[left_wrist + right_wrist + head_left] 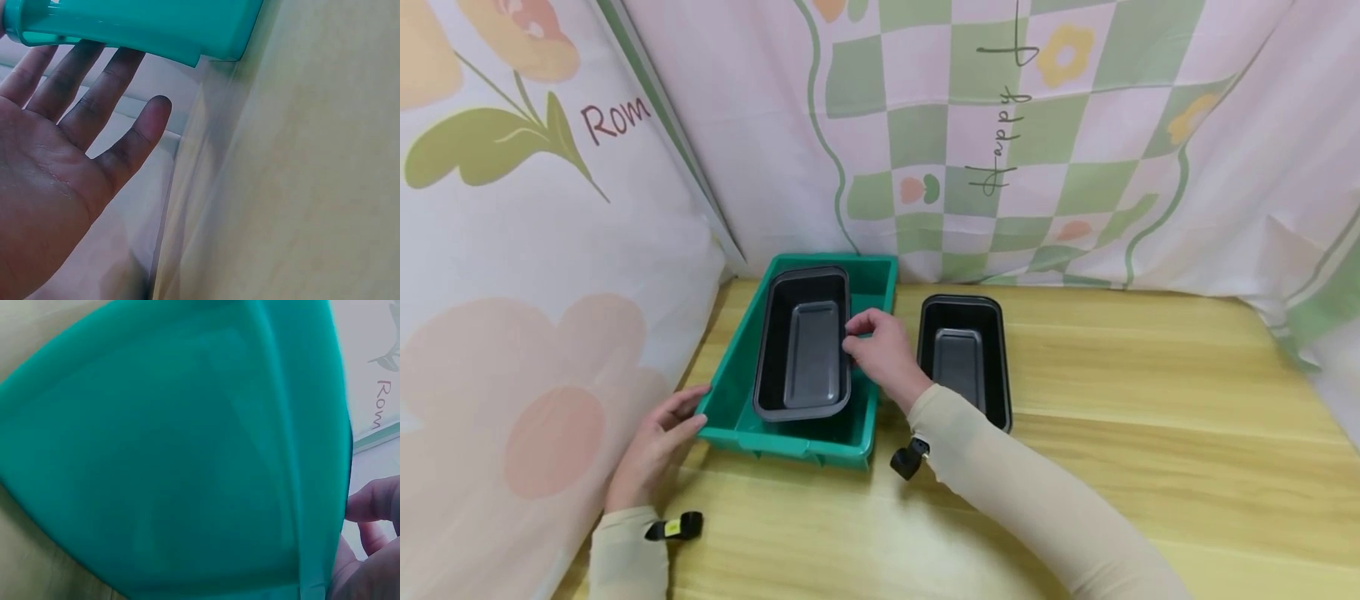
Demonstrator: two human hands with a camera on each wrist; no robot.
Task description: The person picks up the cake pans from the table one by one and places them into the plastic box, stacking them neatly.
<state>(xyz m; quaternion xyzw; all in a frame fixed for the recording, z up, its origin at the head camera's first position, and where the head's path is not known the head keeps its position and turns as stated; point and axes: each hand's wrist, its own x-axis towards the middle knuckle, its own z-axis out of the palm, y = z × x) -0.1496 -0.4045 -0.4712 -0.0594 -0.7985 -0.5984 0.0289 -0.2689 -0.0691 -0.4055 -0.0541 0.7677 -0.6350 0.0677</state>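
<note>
A black loaf pan (pixel 812 354) lies slightly tilted over the green plastic bin (pixel 867 433), partly inside it. My right hand (pixel 883 348) pinches the pan's right rim between thumb and fingers. In the right wrist view the bin wall (pixel 187 456) hides most of the pan, and the right fingertips (pixel 369 501) meet a thin dark edge. My left hand (pixel 655 446) touches the bin's near left corner. In the left wrist view its fingers (pixel 103 100) are mostly straight, with several fingertips at the bin's rim (pixel 144 28) and the little finger apart.
A second black loaf pan (pixel 962 354) stands on the wooden table (pixel 1120 467) right of the bin, partly behind my right forearm. Printed curtains (pixel 775 125) close off the back and left side. Black straps (pixel 910 458) sit on both wrists.
</note>
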